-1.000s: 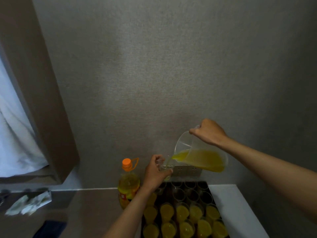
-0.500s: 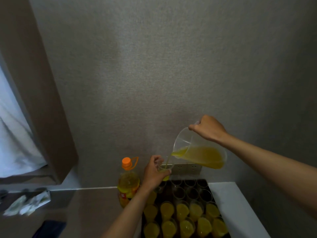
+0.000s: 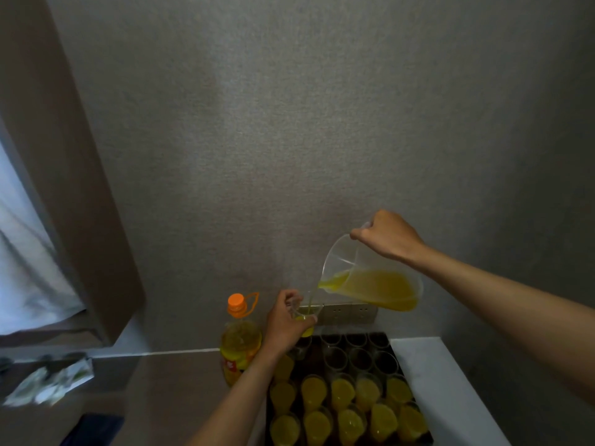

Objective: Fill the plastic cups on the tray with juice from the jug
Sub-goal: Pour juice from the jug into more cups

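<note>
Cups (image 3: 343, 410) nearest the camera, packed in rows on a dark tray (image 3: 394, 350) at the bottom centre, full of yellow juice; behind them, at the tray's far end, rows of empty clear cups (image 3: 360, 357); a white counter surface (image 3: 431, 375) just right of the tray; a grey-brown tabletop (image 3: 167, 387) to the left, with crumpled pale wrappers (image 3: 48, 383) and a dark blue object (image 3: 93, 429) near its left edge.

Above the tray's far left corner, one cup (image 3: 306, 318) lifted clear of the rest, gripped by the left hand (image 3: 285, 320), fingers and thumb curled round its wall; some yellow juice in it already.

Up and to the right of that cup, a clear jug (image 3: 373, 281) tipped steeply leftward, lip just above the held cup, a thin stream of juice (image 3: 310, 299) falling into it; roughly half full of yellow liquid; right hand (image 3: 388, 235) clenched round the handle at the top, well above the left hand.

Just left of the left hand, upright on the table, a bottle (image 3: 240, 339) of yellow drink with an orange cap; beyond, a wall socket strip (image 3: 349, 312) low on the grey wall (image 3: 289, 123); far left, a brown panel (image 3: 64, 156) and white curtain (image 3: 29, 262).
</note>
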### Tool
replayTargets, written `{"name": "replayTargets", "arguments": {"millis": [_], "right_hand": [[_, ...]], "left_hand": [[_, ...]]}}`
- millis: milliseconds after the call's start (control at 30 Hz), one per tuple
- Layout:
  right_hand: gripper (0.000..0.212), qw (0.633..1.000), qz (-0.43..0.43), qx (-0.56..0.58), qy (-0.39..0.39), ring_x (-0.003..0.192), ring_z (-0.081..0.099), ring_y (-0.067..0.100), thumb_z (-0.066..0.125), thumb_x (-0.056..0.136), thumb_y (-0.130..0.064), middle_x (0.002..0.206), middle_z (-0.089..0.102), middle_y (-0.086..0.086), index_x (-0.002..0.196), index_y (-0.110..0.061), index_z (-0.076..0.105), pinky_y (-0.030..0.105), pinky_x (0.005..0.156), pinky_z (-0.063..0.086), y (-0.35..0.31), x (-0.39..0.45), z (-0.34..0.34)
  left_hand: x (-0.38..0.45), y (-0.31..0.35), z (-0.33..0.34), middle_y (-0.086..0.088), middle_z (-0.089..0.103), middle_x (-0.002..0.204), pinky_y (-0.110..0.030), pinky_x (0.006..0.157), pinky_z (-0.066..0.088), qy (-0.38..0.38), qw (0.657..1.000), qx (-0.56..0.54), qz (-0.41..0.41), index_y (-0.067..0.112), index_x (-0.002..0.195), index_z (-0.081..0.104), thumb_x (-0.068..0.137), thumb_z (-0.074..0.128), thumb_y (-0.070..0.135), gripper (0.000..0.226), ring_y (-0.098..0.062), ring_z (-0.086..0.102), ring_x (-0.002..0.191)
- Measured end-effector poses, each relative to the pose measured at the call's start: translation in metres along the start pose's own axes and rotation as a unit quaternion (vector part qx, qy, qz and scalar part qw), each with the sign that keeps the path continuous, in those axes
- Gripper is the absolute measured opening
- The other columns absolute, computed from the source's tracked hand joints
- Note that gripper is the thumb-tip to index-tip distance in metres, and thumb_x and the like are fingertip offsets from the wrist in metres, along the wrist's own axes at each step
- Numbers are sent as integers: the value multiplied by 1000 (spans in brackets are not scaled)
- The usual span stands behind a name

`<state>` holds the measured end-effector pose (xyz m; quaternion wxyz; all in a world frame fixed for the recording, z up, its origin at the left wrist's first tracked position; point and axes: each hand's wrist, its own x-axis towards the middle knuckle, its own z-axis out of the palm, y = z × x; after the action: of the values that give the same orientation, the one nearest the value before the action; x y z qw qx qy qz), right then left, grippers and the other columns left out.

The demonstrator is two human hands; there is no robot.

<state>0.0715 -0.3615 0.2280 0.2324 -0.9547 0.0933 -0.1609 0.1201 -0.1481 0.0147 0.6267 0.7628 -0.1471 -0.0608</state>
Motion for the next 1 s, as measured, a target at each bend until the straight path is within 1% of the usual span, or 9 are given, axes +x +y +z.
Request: {"name": "replayTargets", "arguments": {"millis": [67, 167, 200, 400, 533, 667, 767, 900, 1000], "right_hand": [[47, 1000, -3, 4, 0, 45, 35, 15, 68, 87, -36, 42, 35, -9, 51, -22, 44, 31, 55, 33, 0, 0, -1], [44, 1000, -4, 6, 1, 47, 38, 15, 68, 87, -38, 46, 39, -6, 53, -22, 47, 31, 56, 34, -1, 0, -3], [43, 1000, -4, 6, 0, 48, 38, 15, 68, 87, -38, 47, 39, -5, 53, -22, 47, 31, 56, 34, -1, 0, -3], [43, 1000, -4, 4, 1, 49, 39, 15, 68, 89, -40, 50, 41, -4, 56, -21, 49, 31, 56, 34, -3, -3, -5], [43, 1000, -5, 5, 3, 48, 39, 15, 68, 88, -39, 49, 41, -5, 54, -22, 48, 32, 56, 35, -4, -3, -5], [44, 1000, -7, 4, 2, 47, 38, 15, 68, 89, -38, 47, 40, -6, 54, -21, 48, 31, 56, 35, -4, -5, -4], [44, 1000, -6, 2, 2, 47, 38, 15, 68, 89, -39, 47, 40, -6, 54, -21, 49, 31, 57, 35, -4, -5, -4], [44, 1000, -3, 0, 2, 47, 38, 15, 69, 89, -40, 47, 40, -6, 54, -21, 49, 30, 55, 34, -5, -6, -5], [44, 1000, 0, -2, 6, 47, 37, 14, 69, 88, -38, 46, 39, -7, 54, -21, 48, 29, 54, 32, -6, -7, -6]], "left_hand": [[1, -2, 0, 2, 62, 130, -19, 92, 46, -3, 1000, 1, 2, 23, 123, 50, 76, 88, 13, 61, -14, 57, 122], [4, -5, 1, 3, 61, 131, -30, 100, 49, -5, 1000, 12, 5, 27, 121, 50, 76, 88, 16, 60, -14, 56, 125], [4, -6, 1, 4, 61, 131, -32, 101, 49, -4, 1000, 13, 5, 27, 121, 50, 76, 89, 16, 60, -13, 56, 126], [2, -8, 2, 3, 60, 131, -16, 90, 45, -8, 1000, 9, 5, 28, 120, 50, 77, 88, 15, 59, -13, 55, 125], [1, -9, 1, 4, 59, 132, -19, 91, 44, -7, 1000, 7, 6, 30, 119, 50, 77, 88, 16, 58, -12, 54, 125], [-1, -9, 2, 3, 60, 132, -12, 87, 45, -5, 1000, 0, 4, 31, 117, 50, 77, 88, 14, 58, -11, 55, 124], [-1, -11, 1, 5, 60, 130, -15, 89, 45, -5, 1000, -2, 4, 34, 114, 50, 77, 88, 15, 56, -10, 55, 124], [-1, -13, 1, 7, 60, 130, -13, 89, 44, -8, 1000, 1, 2, 32, 116, 51, 77, 88, 15, 56, -8, 55, 123], [-1, -17, 2, 5, 61, 129, -22, 96, 48, -5, 1000, 6, 1, 25, 121, 52, 75, 89, 14, 59, -9, 56, 123]]}}
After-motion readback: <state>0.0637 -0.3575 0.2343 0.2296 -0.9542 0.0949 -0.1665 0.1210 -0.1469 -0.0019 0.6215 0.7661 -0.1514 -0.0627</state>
